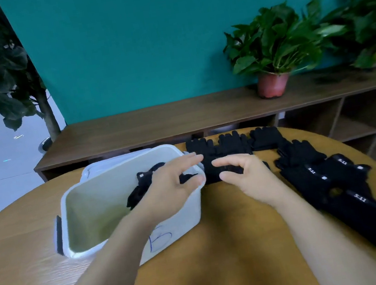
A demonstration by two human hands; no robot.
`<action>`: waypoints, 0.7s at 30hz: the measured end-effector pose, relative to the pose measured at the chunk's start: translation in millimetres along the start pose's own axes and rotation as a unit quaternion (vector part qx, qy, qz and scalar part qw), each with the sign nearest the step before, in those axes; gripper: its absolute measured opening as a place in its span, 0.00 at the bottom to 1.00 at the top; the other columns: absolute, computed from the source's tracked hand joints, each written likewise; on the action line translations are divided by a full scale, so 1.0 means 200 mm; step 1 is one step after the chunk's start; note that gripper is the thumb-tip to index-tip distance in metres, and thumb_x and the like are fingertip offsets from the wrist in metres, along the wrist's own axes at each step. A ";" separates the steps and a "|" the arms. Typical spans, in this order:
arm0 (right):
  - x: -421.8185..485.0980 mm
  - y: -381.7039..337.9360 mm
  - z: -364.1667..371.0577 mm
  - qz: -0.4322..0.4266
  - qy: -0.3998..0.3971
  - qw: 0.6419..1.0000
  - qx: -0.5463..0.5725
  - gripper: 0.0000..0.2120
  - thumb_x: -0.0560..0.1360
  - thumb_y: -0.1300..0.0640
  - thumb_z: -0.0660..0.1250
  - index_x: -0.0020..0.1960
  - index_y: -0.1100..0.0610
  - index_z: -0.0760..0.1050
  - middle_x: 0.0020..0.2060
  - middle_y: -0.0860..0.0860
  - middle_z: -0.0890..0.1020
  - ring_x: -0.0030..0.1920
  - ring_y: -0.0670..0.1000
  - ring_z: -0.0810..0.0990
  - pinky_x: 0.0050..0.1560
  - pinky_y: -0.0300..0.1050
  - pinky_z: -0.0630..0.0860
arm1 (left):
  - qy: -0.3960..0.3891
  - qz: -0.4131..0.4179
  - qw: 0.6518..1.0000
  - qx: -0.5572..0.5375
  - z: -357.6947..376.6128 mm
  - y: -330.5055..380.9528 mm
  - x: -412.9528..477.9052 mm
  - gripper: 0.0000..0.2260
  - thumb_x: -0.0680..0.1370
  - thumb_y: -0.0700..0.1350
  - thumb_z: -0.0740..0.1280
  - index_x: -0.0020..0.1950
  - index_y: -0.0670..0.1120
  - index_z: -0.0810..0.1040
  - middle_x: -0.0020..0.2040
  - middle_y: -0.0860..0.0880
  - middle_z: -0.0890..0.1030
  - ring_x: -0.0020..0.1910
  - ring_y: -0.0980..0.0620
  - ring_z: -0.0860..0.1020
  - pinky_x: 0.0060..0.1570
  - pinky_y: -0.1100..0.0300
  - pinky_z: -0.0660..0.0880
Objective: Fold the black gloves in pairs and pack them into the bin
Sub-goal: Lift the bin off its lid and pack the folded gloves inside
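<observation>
Round wooden table [223, 247]: black knit gloves [322, 175] beside white bin [182, 222]; left hand [172, 186] and right hand [244, 177] spread, empty.

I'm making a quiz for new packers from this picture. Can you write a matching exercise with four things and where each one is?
Things:
1. white bin
2. folded black gloves
3. loose black gloves
4. potted plant

Places:
A. on the wooden shelf by the teal wall
B. inside the bin
C. on the left part of the round table
D. spread along the table's right side

Pairs: 1-C, 2-B, 3-D, 4-A
</observation>
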State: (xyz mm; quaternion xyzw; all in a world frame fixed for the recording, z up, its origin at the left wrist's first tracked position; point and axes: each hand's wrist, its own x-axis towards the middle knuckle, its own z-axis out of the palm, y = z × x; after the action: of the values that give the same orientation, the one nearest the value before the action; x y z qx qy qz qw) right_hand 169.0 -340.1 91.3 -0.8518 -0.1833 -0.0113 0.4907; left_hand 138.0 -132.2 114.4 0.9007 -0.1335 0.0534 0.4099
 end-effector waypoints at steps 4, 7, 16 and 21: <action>-0.25 0.17 -0.09 0.069 0.105 0.992 0.030 0.15 0.78 0.60 0.68 0.62 0.48 0.79 0.61 0.46 0.79 0.64 0.42 0.74 0.67 0.40 0.68 | -0.018 0.078 0.997 0.001 0.29 0.13 0.05 0.20 0.80 0.47 0.68 0.71 0.58 0.73 0.73 0.59 0.70 0.76 0.57 0.62 0.76 0.45 0.57; -0.41 0.32 -0.16 0.120 0.185 0.975 -0.029 0.14 0.78 0.59 0.68 0.62 0.47 0.79 0.60 0.45 0.78 0.65 0.45 0.72 0.70 0.49 0.68 | -0.068 0.101 0.993 -0.002 0.52 0.23 0.07 0.20 0.80 0.46 0.68 0.72 0.57 0.73 0.73 0.57 0.71 0.75 0.58 0.63 0.76 0.46 0.58; -0.68 0.67 -0.38 0.237 0.377 0.861 -0.244 0.13 0.78 0.60 0.67 0.62 0.54 0.80 0.62 0.52 0.80 0.69 0.57 0.68 0.65 0.59 0.64 | -0.207 0.097 0.973 0.024 1.14 0.37 0.19 0.20 0.84 0.45 0.62 0.75 0.54 0.69 0.76 0.56 0.66 0.77 0.57 0.59 0.77 0.54 0.56; -0.76 0.79 -0.40 0.350 0.338 0.838 -0.247 0.14 0.80 0.57 0.63 0.65 0.53 0.79 0.69 0.53 0.73 0.65 0.58 0.69 0.62 0.53 0.70 | -0.266 0.091 0.958 0.048 1.38 0.42 0.24 0.21 0.84 0.42 0.59 0.78 0.52 0.65 0.79 0.54 0.60 0.79 0.53 0.56 0.77 0.52 0.56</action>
State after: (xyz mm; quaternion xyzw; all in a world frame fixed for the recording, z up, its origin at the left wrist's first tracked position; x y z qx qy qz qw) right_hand 91.4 -524.8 -29.7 -0.8953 0.3135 -0.1710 0.2663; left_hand 156.7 -402.7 3.4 0.8848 -0.3166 -0.1448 0.3096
